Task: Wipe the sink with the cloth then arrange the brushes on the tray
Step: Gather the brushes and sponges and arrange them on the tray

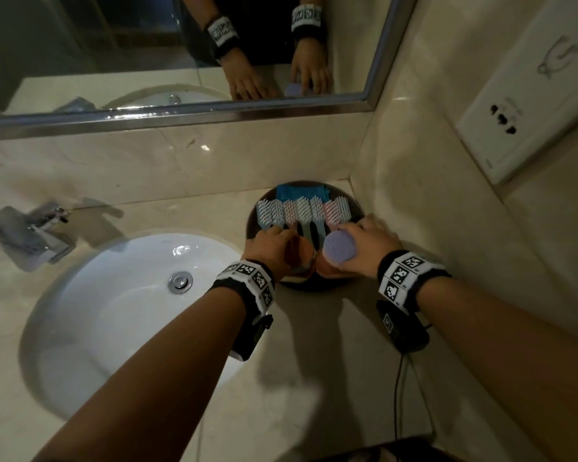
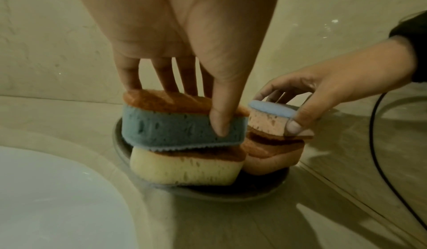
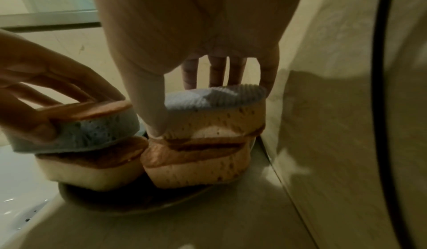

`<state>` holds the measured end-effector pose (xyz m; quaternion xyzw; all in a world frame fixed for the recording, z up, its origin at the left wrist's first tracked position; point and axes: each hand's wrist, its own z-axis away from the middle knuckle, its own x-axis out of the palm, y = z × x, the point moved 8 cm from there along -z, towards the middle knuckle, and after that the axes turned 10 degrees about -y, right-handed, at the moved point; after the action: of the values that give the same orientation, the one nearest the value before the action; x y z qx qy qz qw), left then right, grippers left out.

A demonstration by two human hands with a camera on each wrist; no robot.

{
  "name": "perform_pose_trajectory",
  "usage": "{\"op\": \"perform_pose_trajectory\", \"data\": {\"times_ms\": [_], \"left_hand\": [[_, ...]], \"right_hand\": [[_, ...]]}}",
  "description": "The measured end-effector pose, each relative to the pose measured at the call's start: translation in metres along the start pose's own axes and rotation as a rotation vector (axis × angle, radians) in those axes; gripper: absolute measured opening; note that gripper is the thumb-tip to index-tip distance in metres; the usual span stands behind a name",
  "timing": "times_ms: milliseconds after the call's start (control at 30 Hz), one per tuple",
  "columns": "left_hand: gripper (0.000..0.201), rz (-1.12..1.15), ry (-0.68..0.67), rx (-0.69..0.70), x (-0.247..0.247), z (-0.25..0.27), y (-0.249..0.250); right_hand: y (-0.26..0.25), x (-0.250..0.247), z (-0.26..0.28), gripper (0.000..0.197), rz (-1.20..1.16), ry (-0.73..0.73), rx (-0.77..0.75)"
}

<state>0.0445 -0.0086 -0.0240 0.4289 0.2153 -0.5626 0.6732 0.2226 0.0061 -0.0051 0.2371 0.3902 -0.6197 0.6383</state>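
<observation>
A round dark tray [image 1: 252,225] stands on the counter right of the white sink [image 1: 114,311]. Several brushes [image 1: 302,210] lie in a row across its far half, with a folded blue cloth [image 1: 301,192] behind them. At the near side my left hand [image 1: 274,243] grips a blue sponge with an orange top [image 2: 175,127], which sits on a yellow sponge [image 2: 184,170]. Beside it, my right hand [image 1: 362,243] grips a peach sponge with a lilac top [image 3: 215,114], stacked on another peach sponge [image 3: 196,169]. Both stacks stand on the tray [image 2: 208,193].
A chrome faucet [image 1: 37,231] stands left of the sink. The mirror [image 1: 181,45] runs along the back wall. The side wall rises right beside the tray and carries a white socket plate [image 1: 528,105]. A black device [image 1: 402,328] and its cable [image 1: 397,388] lie near my right wrist.
</observation>
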Motion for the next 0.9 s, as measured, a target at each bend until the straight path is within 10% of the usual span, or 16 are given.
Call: {"op": "perform_pose_trajectory", "data": {"times_ms": [900], "left_hand": [[0.080,0.019,-0.042,0.007,0.009,-0.002,-0.010]], "right_hand": [[0.005,0.014,-0.017,0.091,-0.021,-0.022,-0.027]]}}
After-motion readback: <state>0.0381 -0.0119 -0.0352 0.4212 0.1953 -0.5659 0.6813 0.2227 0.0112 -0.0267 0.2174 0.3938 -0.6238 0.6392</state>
